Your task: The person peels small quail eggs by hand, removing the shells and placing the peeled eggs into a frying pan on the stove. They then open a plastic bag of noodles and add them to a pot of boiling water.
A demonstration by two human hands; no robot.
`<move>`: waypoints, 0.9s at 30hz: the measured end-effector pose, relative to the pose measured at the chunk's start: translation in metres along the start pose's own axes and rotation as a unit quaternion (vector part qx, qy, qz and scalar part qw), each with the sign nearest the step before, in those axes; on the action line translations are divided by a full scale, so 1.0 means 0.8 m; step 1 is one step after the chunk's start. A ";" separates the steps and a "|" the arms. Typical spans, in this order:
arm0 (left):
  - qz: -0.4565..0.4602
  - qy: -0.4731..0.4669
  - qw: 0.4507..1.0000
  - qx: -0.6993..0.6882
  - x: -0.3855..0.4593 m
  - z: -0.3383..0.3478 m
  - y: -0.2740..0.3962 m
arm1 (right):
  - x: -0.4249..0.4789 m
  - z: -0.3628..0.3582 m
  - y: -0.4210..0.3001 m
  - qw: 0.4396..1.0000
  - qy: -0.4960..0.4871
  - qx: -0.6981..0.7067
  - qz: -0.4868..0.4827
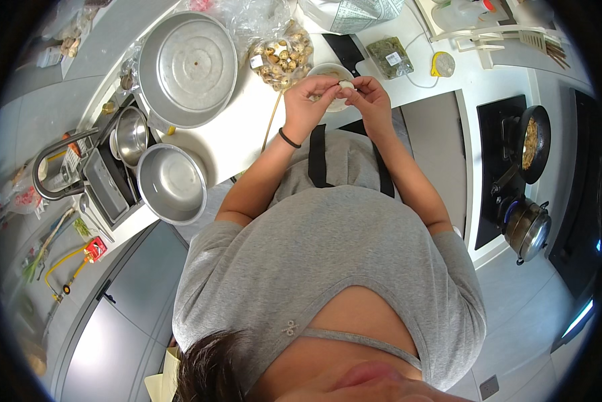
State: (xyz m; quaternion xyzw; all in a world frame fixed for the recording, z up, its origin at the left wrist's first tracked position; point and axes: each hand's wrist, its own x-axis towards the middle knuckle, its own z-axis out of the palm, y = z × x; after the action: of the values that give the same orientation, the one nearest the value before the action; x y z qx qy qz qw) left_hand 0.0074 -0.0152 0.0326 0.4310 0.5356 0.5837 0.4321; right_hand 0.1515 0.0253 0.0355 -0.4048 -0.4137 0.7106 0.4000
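Observation:
Both hands meet over a white bowl point(337, 106) near the counter's edge. Between the fingertips is a small, pale egg point(347, 85), partly covered by the fingers. My left hand point(315, 95), with a black band at the wrist, pinches it from one side, and my right hand point(367, 95) from the other. What lies in the bowl is mostly hidden by the hands. Just beyond and to the left sits a clear plastic bag of speckled quail eggs point(285, 59). A cleaver point(345, 50) with a black blade lies behind the bowl.
Large metal basins point(188, 70) point(172, 184) stand left, beside the sink point(105, 183). A green packet point(390, 57) and a yellow-rimmed round object point(443, 64) lie right. Farther right, a frying pan point(532, 144) holding food and a lidded pot point(528, 230) over a blue flame occupy the hob point(487, 201).

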 end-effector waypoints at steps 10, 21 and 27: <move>0.078 0.085 0.991 0.073 -0.001 0.013 0.017 | -0.004 0.008 -0.003 0.998 0.017 0.043 0.043; 0.002 0.033 0.998 -0.054 0.001 0.008 0.014 | -0.006 0.010 -0.014 0.992 0.027 0.084 0.087; -0.011 0.029 0.998 -0.048 -0.002 0.010 0.013 | -0.007 0.010 -0.014 0.992 0.034 0.086 0.089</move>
State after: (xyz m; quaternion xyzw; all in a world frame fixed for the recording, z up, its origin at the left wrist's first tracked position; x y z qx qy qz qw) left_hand 0.0153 -0.0149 0.0436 0.3868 0.5239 0.6158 0.4434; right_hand 0.1485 0.0222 0.0501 -0.4282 -0.2998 0.7619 0.3824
